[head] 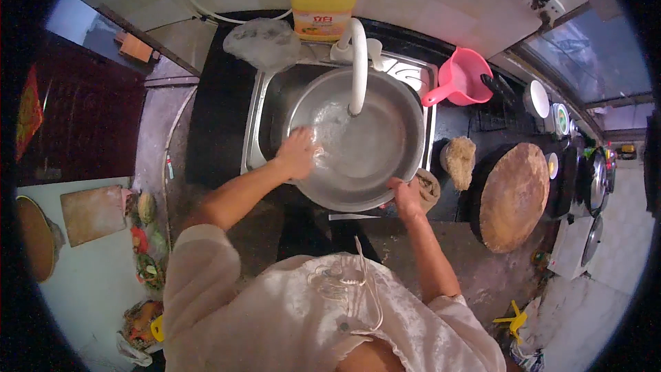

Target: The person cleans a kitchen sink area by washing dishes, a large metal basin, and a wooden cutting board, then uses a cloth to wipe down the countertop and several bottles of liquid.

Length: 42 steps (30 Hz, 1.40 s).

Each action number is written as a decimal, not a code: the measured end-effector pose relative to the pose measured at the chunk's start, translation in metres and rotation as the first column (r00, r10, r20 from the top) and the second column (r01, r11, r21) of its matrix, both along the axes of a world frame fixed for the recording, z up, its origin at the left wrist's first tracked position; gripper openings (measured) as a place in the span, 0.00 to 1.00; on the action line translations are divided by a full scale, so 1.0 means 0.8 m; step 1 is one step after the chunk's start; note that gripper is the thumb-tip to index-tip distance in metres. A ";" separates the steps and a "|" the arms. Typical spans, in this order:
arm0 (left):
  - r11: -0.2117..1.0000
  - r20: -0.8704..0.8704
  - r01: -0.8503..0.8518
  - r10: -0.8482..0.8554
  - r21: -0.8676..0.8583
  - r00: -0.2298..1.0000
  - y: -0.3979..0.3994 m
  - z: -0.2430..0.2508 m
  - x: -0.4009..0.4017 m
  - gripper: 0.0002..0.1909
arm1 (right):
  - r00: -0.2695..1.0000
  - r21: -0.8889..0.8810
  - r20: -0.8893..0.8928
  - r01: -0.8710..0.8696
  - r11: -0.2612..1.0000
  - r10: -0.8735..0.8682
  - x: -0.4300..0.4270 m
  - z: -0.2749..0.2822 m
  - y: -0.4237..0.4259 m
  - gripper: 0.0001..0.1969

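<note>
A large round metal basin [369, 150] sits tilted over the steel sink [253, 113], a little water glinting inside it. The white faucet [360, 62] arches above, its spout pointing down into the basin. My left hand [298, 154] reaches over the left rim and lies against the inner wall; its fingertips are blurred, so whether it holds anything is unclear. At the lower right, my right hand [407, 197] grips the basin's rim. Close beside that hand lies a folded brown cloth [427, 190].
Behind the sink stand a yellow detergent jug [324, 8] and a clear plastic bag [263, 44]. To the right are a pink dipper [462, 77], a tan scrubbing sponge [459, 163] and a round wooden chopping board [515, 199]. A white bowl [537, 99] is farther right.
</note>
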State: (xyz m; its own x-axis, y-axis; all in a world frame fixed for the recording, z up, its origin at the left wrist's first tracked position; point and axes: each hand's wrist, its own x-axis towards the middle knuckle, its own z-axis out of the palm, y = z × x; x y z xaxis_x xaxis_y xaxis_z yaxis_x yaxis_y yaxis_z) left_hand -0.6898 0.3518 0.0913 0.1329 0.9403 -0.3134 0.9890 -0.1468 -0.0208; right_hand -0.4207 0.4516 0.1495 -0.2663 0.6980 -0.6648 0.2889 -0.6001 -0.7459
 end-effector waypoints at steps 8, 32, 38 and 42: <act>0.999 0.412 0.043 -0.044 0.011 0.910 0.079 -0.054 0.134 0.30 | 0.997 -0.150 -0.073 0.008 0.989 -0.019 -0.015 -0.017 -0.008 0.13; 0.903 -0.072 0.017 0.015 0.430 0.997 0.025 -0.020 -0.071 0.28 | 0.980 -0.149 -0.140 0.122 0.981 -0.143 -0.003 -0.017 -0.011 0.12; 0.236 0.435 -0.420 0.762 -0.876 -0.480 -0.019 0.015 -0.069 0.24 | 0.987 -0.291 -0.106 0.085 0.953 -0.121 0.025 -0.067 -0.004 0.11; 0.265 0.297 -0.143 0.747 -0.953 -0.595 -0.045 0.024 -0.058 0.19 | 0.968 0.017 0.195 -0.164 0.986 0.158 0.039 -0.024 0.033 0.15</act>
State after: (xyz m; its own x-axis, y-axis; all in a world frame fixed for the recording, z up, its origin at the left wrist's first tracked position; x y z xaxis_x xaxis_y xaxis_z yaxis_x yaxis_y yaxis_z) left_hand -0.7360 0.3157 0.1102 0.0345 0.5400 -0.8410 -0.5509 0.7124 0.4348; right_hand -0.3893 0.4781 0.1299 -0.2461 0.6785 -0.6921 0.5196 -0.5104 -0.6852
